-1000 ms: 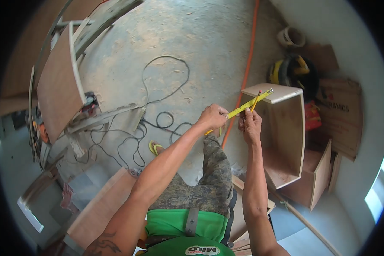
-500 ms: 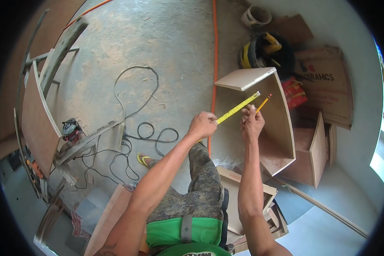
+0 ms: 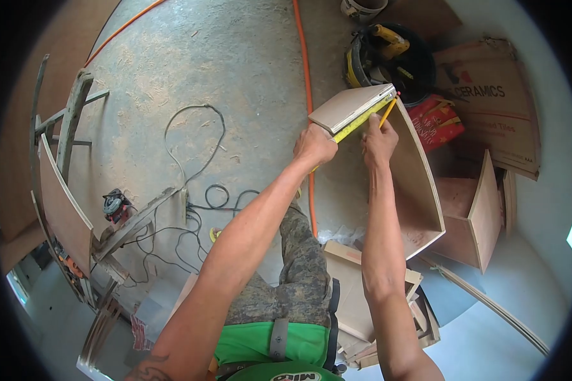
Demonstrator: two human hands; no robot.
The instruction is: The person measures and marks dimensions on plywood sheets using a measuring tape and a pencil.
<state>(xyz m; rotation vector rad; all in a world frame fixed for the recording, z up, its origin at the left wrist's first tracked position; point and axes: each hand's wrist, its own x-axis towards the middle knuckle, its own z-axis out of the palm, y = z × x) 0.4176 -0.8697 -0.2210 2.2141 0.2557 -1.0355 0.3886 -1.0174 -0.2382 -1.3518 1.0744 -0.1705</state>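
My left hand point(image 3: 314, 146) is closed on the yellow tape measure point(image 3: 356, 124), at the near left corner of the plywood box's end panel point(image 3: 353, 106). The blade lies along that panel's edge, its tip at the far right corner. In my right hand point(image 3: 380, 141) is a yellow pencil point(image 3: 388, 112), held upward beside the blade, its reddish end near the corner. The open plywood box point(image 3: 419, 171) stands on the floor to the right, under and beyond my right forearm.
A black bucket point(image 3: 419, 70) with tools, a red bag point(image 3: 436, 120) and a ceramics carton point(image 3: 489, 108) lie beyond the box. An orange hose point(image 3: 306, 70) crosses the floor. Cables, a power tool point(image 3: 116, 206) and a wooden trestle point(image 3: 133, 222) are left; wood scraps point(image 3: 349, 298) lie near my legs.
Both hands have moved up toward the box's end panel. The tape blade, earlier held in front of the box, now lies along the panel's edge. The view has shifted slightly.
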